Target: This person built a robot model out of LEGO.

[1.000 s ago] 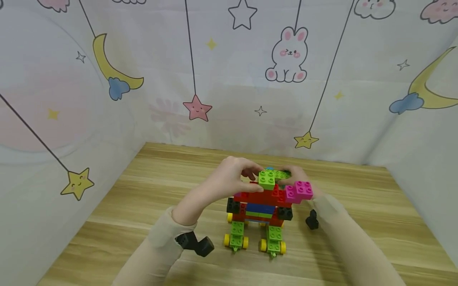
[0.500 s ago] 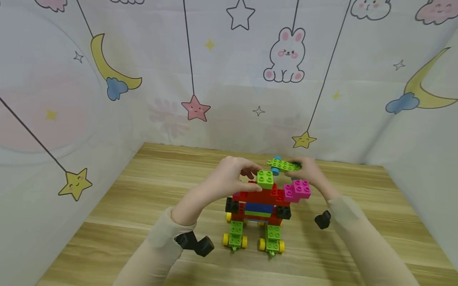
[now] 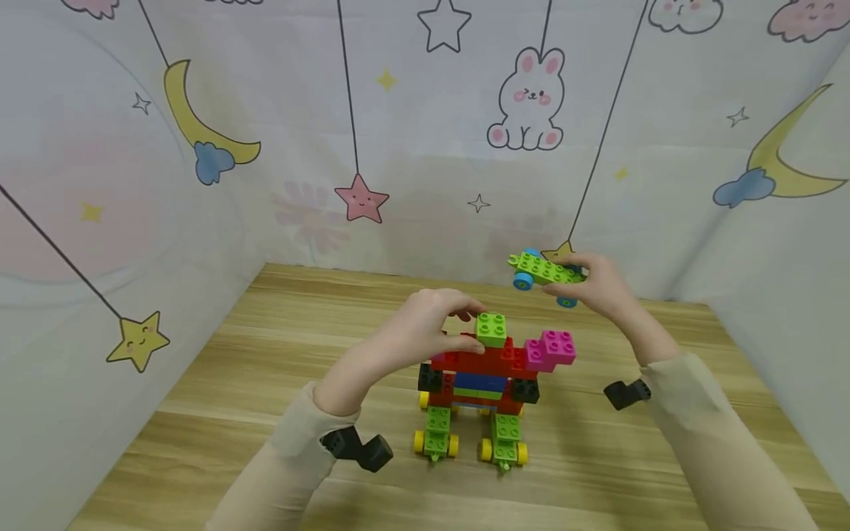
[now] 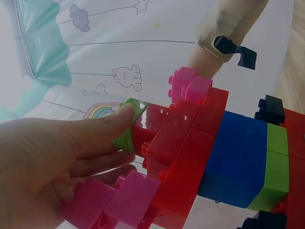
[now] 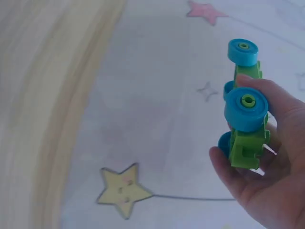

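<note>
A toy-brick robot figure (image 3: 479,360) stands on the table on green feet with yellow wheels. It has a red upper body, a blue middle and magenta arms. My left hand (image 3: 425,324) pinches the lime-green brick (image 3: 491,330) at its top; the left wrist view shows the thumb (image 4: 125,113) against that brick. Held up behind and right of the figure, a green wheeled toy base (image 3: 547,270) with blue wheels is in my right hand (image 3: 600,289). In the right wrist view, thumb and fingers grip the wheeled base (image 5: 249,143) along its sides.
The wooden table (image 3: 279,332) meets a printed cloth backdrop (image 3: 425,228) at the back, with cloth on both sides as well. Black devices are strapped to both wrists, such as the left wrist camera (image 3: 358,448).
My right hand has lifted the green wheeled base from behind the figure, upward and to the right. The left hand stays at the top brick, and the figure stands still.
</note>
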The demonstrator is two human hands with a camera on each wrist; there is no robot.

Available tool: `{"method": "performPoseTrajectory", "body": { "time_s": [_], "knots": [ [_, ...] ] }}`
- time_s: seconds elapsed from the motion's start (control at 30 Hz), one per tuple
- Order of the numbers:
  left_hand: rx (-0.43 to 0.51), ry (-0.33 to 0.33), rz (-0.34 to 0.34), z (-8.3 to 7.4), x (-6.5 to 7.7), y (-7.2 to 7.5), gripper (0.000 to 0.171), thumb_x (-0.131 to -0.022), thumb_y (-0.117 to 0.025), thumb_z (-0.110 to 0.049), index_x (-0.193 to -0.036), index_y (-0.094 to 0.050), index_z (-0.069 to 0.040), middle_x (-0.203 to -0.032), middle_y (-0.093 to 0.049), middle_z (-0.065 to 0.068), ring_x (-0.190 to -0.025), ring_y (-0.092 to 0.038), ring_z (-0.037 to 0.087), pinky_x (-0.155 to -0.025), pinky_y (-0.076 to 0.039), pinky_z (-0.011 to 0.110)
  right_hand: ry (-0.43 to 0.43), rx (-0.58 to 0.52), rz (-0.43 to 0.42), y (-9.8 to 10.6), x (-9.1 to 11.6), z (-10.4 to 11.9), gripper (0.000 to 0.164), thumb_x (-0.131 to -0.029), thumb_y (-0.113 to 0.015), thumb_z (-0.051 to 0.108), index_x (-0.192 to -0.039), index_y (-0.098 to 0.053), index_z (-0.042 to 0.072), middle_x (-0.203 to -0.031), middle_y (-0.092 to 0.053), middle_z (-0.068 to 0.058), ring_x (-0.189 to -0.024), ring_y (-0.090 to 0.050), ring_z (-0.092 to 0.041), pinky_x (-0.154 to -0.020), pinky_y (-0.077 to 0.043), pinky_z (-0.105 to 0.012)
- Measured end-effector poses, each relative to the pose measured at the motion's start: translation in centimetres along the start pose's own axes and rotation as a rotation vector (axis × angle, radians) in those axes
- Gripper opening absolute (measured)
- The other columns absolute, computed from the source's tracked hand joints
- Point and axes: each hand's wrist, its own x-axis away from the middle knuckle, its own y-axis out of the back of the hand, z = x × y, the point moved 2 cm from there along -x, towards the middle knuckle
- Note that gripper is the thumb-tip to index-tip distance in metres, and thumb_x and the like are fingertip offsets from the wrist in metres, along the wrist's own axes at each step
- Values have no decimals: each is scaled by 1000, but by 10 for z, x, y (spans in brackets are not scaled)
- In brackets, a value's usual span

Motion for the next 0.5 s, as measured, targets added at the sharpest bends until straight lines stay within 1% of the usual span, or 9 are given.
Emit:
{"method": "performPoseTrajectory", "body": {
  "time_s": [0.13, 0.23, 0.37, 0.43, 0.5],
  "knots": [
    [8, -43, -53, 1, 1, 5, 52, -82, -79, -28, -127, -64, -6, -122, -68, 6, -106, -63, 18, -93, -53, 30, 28, -14, -12, 8, 6, 19, 53, -85, -76, 28, -129, -63, 2, -126, -61, -24, -99, -53, -32, -77, -43, -36],
    [26, -76, -143, 1, 2, 12, 49, -83, -78, -25, -126, -64, -6, -121, -69, 7, -108, -63, 19, -94, -53, 32, 40, -17, -2, 13, 11, 35, 54, -85, -77, 32, -129, -63, 5, -124, -62, -22, -97, -53, -30, -75, -43, -34],
    [41, -99, -275, 1, 4, 22, 44, -84, -77, -21, -124, -65, -5, -119, -69, 8, -108, -63, 22, -96, -52, 36, 41, -40, 8, 18, 19, 58, 54, -83, -78, 35, -128, -64, 7, -118, -64, -18, -91, -53, -28, -71, -45, -32],
    [52, -97, -323, 0, 5, 27, 43, -85, -76, -19, -124, -65, -4, -121, -68, 9, -110, -62, 23, -97, -51, 37, 46, -51, 9, 19, 23, 69, 54, -82, -79, 35, -126, -64, 8, -116, -64, -16, -89, -53, -27, -69, -46, -31],
    [63, -92, -350, -2, 6, 31, 43, -86, -75, -18, -125, -64, -3, -123, -67, 10, -112, -62, 24, -98, -51, 39, 59, -54, 15, 20, 28, 79, 52, -82, -79, 34, -125, -65, 9, -114, -64, -14, -86, -54, -26, -68, -47, -31]
  ]
}}
